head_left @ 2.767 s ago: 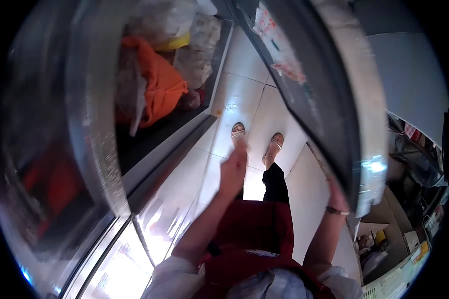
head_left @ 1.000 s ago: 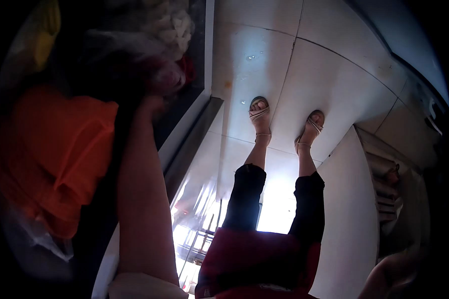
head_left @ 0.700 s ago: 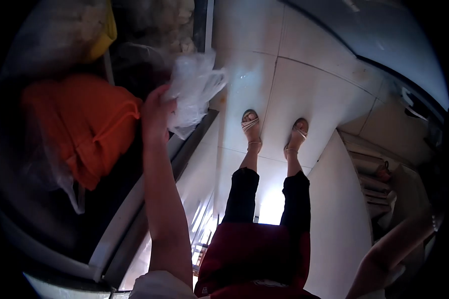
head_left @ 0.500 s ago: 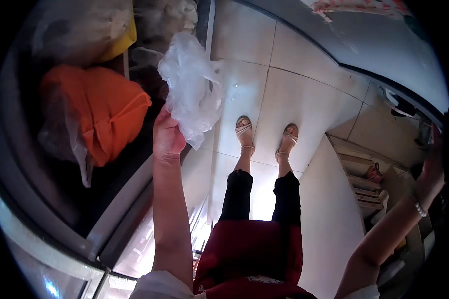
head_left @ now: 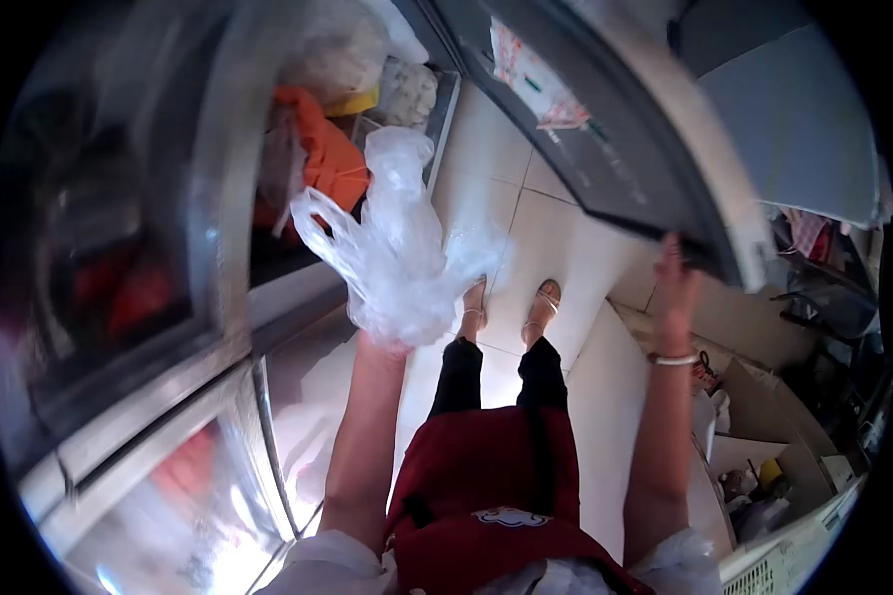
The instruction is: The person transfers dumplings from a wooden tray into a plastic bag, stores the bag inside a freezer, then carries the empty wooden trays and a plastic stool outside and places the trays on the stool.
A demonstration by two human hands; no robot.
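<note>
A crumpled translucent white plastic bag is bunched up in my left hand, its handle loops spreading to the left. The bag covers most of that hand's fingers. On the right, my right hand lies against the lower edge of a swung-out cabinet door, fingers stretched upward and somewhat blurred. Behind the plastic bag is the open cabinet compartment, where an orange bag rests beside pale wrapped bundles.
A metal-framed glass cabinet runs along the left. At lower right stands an open carton with mixed items inside, above a pale slotted crate. My sandalled feet stand on the tiled floor.
The door has swung inward from the right, my right hand moving with it. My left hand and the plastic bag have come lower and away from the cabinet; my view has shifted.
</note>
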